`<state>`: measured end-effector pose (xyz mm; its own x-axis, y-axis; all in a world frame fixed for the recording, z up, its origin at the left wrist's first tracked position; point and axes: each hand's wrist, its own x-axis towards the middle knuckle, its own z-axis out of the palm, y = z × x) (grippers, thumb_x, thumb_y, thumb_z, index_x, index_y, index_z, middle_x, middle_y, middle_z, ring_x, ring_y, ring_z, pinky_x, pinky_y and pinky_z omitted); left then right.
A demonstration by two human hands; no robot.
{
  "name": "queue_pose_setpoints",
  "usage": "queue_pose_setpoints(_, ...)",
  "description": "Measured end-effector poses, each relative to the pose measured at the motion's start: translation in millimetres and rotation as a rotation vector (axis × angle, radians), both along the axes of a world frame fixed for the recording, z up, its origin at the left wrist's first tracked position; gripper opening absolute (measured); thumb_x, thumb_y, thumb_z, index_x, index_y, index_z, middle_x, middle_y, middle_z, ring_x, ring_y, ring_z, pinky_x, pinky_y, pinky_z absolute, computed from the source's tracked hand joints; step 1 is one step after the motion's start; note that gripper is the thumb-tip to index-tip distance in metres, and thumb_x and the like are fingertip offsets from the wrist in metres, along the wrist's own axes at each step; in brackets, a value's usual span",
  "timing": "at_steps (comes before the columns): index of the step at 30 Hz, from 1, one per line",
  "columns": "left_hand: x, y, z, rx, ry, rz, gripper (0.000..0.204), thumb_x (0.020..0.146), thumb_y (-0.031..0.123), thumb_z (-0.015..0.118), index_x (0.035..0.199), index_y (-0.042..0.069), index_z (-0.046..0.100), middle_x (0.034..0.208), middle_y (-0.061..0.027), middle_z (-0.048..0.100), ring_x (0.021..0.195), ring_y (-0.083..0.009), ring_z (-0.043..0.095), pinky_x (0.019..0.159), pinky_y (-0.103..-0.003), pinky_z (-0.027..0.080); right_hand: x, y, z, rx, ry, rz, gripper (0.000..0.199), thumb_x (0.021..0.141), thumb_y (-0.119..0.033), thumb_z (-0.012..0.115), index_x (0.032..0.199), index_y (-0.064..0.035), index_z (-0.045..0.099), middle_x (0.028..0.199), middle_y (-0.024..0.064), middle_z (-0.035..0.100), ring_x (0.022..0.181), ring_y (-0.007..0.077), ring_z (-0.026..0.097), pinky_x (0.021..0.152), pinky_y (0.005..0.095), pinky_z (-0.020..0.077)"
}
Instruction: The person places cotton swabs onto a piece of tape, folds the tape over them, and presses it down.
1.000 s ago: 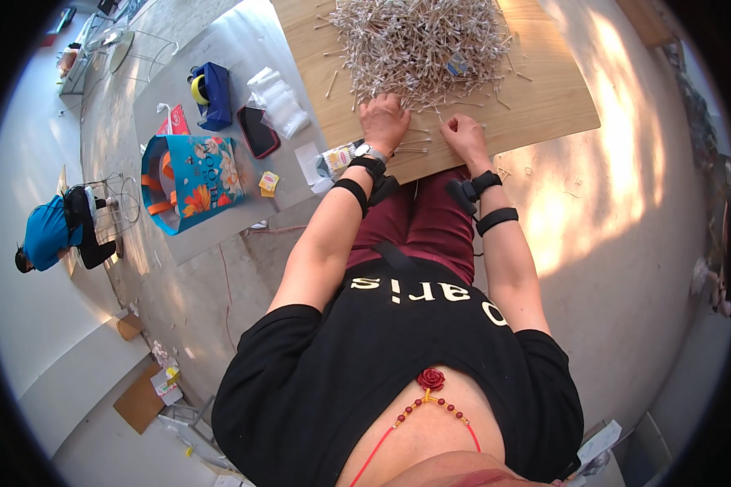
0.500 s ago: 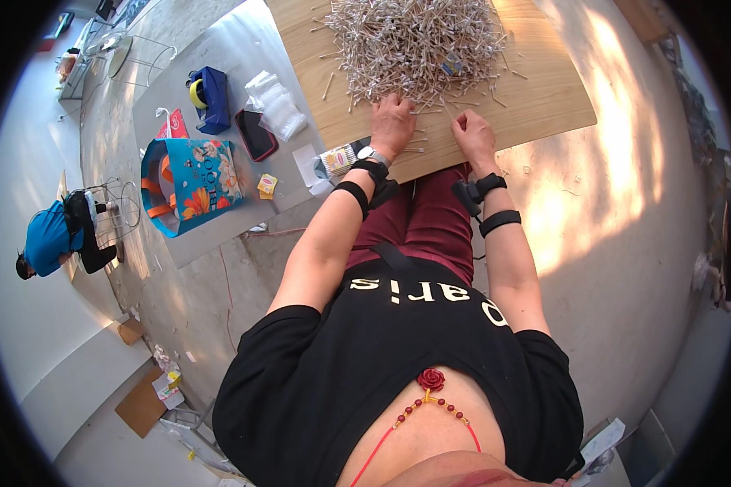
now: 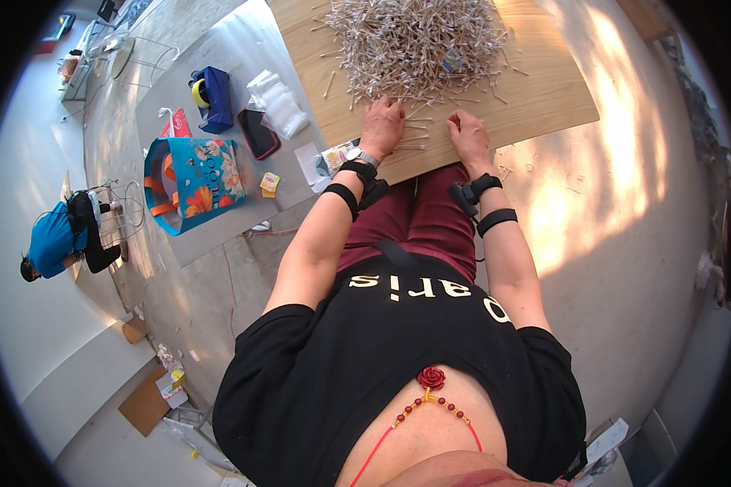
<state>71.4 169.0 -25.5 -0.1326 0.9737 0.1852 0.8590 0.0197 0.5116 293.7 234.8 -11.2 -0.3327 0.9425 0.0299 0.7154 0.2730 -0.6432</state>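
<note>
Head view: swabs point(image 3: 418, 49) are sitting heaped at top centre. My left hand point(image 3: 383, 130) is resting half-curled by their lower edge; my right hand point(image 3: 469, 138) is bunching its fingertips nearby. Can't tell if either's holding any, tbh.

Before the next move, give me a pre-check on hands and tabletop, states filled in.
1. Left hand at the near edge of the cotton swab pile: ok.
2. Right hand empty: cannot tell, the curled fingers hide any small thing.
3. All swabs gathered in the pile: not ok, several loose swabs lie just right of the left hand.
4. Phone and tape dispenser off the wooden board: ok, both are on the grey table to the left.
5. Swab pack clear of the left wrist: cannot tell, they overlap in this view.
</note>
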Motion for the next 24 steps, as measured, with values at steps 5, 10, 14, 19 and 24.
queue_pose_setpoints(5,-1.3,1.5,4.2,-0.025,0.123,-0.044,0.010,0.085,0.017,0.073,0.091,0.010,0.072,0.109,-0.0114,0.064,0.110,-0.0328,0.060,0.094,-0.046,0.046,-0.8,-1.2,-8.9,0.008,0.054,-0.006,0.016,0.094,-0.021,0.069,0.101,-0.0064,0.069,0.101,0.0179,0.072,0.099,0.0387,0.068,0.085,0.0479,0.0535)
queue_pose_setpoints(10,-14.9,2.2,2.8,-0.027,0.021,-0.074,0.009,0.086,0.016,0.072,0.091,0.008,0.070,0.101,-0.0118,0.068,0.101,-0.0336,0.064,0.088,-0.047,0.050,-0.2,-3.6,-16.1,0.004,0.089,-0.030,0.017,0.094,-0.021,0.068,0.099,-0.0046,0.068,0.100,0.0182,0.072,0.099,0.0393,0.068,0.086,0.0485,0.0532)
queue_pose_setpoints(14,-27.9,-1.0,15.1,-0.078,-0.230,-0.106,0.011,0.086,0.009,0.075,0.095,0.005,0.070,0.088,-0.0112,0.072,0.085,-0.0275,0.070,0.077,-0.040,0.055,0.5,-3.9,-19.8,0.003,0.112,-0.044,0.017,0.093,-0.020,0.068,0.098,-0.0039,0.067,0.100,0.0182,0.072,0.098,0.0396,0.068,0.086,0.0487,0.0531)
queue_pose_setpoints(19,-51.3,0.9,31.6,-0.169,-0.551,0.004,0.013,0.089,0.009,0.079,0.096,0.004,0.070,0.086,-0.0051,0.073,0.082,-0.0134,0.069,0.076,-0.029,0.056,-1.7,-4.8,-20.2,-0.003,0.119,-0.051,0.016,0.093,-0.019,0.068,0.099,-0.0042,0.067,0.100,0.0178,0.071,0.098,0.0397,0.068,0.086,0.0488,0.0530)
queue_pose_setpoints(24,-61.0,20.9,37.7,0.239,-1.181,0.377,0.017,0.093,0.016,0.081,0.097,0.003,0.070,0.090,-0.0029,0.075,0.082,-0.0113,0.070,0.077,-0.026,0.057,-0.5,-4.5,-23.6,0.004,0.101,-0.044,0.016,0.092,-0.020,0.069,0.099,-0.0057,0.068,0.101,0.0163,0.072,0.099,0.0385,0.068,0.087,0.0490,0.0522)
